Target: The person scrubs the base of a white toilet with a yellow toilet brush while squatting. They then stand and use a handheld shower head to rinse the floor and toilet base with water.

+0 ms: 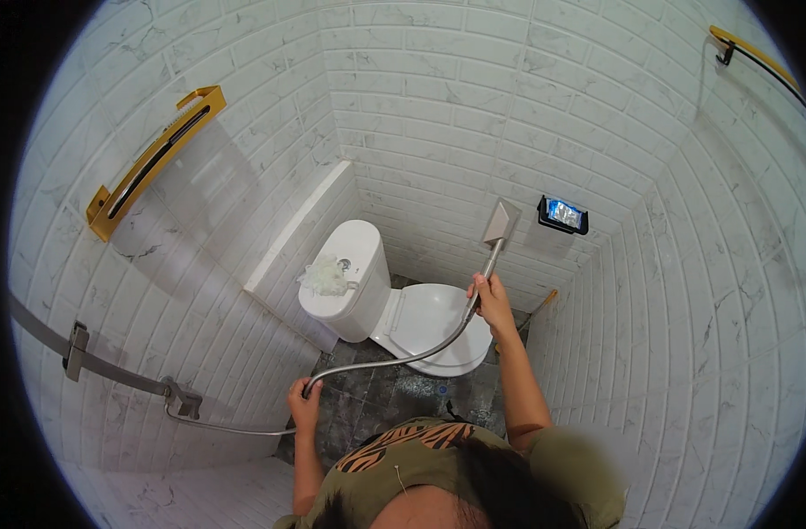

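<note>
My right hand (496, 307) is closed around the handle of a hand shower with a flat, square silvery head (501, 222). The shower head is raised in front of the far wall, beyond the toilet. From the handle a grey metal hose (387, 362) curves down and left across the front of the toilet. My left hand (305, 404) grips this hose left of the toilet, and the hose runs on to the left wall. The white toilet (434, 319) has its lid down. On its tank (354, 242) lies a pale, ruffled mesh puff (326, 277) beside the flush button.
A grey shower rail (121, 366) with brackets runs along the left wall. Above it is a gold-coloured wall shelf (156, 163). A black holder (562, 226) with a blue packet hangs on the far wall. White tiled walls stand close around the dark, wet-looking floor (354, 392).
</note>
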